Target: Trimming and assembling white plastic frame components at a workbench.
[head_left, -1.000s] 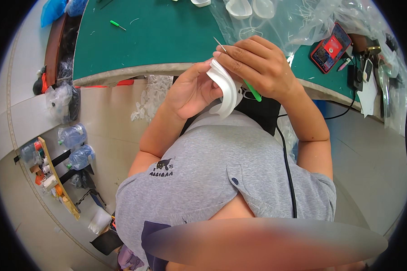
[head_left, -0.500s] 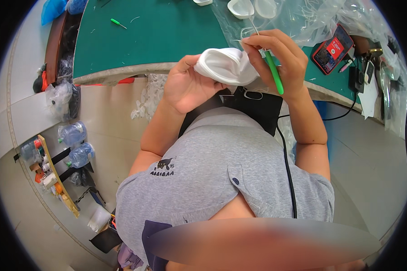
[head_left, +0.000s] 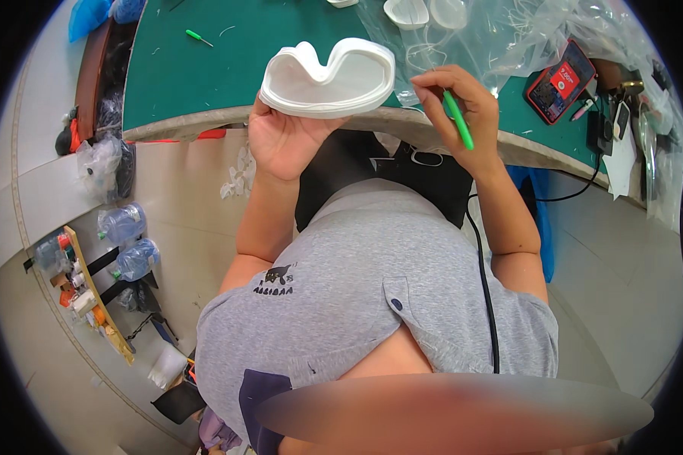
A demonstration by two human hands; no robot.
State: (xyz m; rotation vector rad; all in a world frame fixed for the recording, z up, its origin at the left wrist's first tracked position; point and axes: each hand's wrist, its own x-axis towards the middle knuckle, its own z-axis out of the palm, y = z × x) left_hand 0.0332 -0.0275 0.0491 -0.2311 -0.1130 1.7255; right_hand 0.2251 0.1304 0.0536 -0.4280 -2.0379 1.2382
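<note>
My left hand [head_left: 284, 142] grips a white goggle-shaped moulded piece [head_left: 328, 106] by its lower left side. The piece is held up over the table's front edge, with its wide rim and nose notch showing. To the right and apart from it, my right hand [head_left: 463, 114] is closed around a slim tool with a bright green handle [head_left: 457, 120]; the tool's tip is hard to make out. Beyond that hand, clear plastic sheeting [head_left: 501, 42] lies on the green tabletop [head_left: 243, 68]. Two white cup-like pieces [head_left: 407, 14] rest on the sheeting.
A second green-handled tool [head_left: 197, 36] lies at the table's far left. A phone in a red case [head_left: 560, 82], a pink-and-white pen [head_left: 582, 111] and a black adapter [head_left: 598, 133] sit at the right. A black cable [head_left: 481, 280] runs down my front. White scraps [head_left: 239, 176] lie below the table edge.
The white piece has been raised and turned so its goggle outline faces up. My right hand has drawn away from it, lower, still holding the green-handled tool.
</note>
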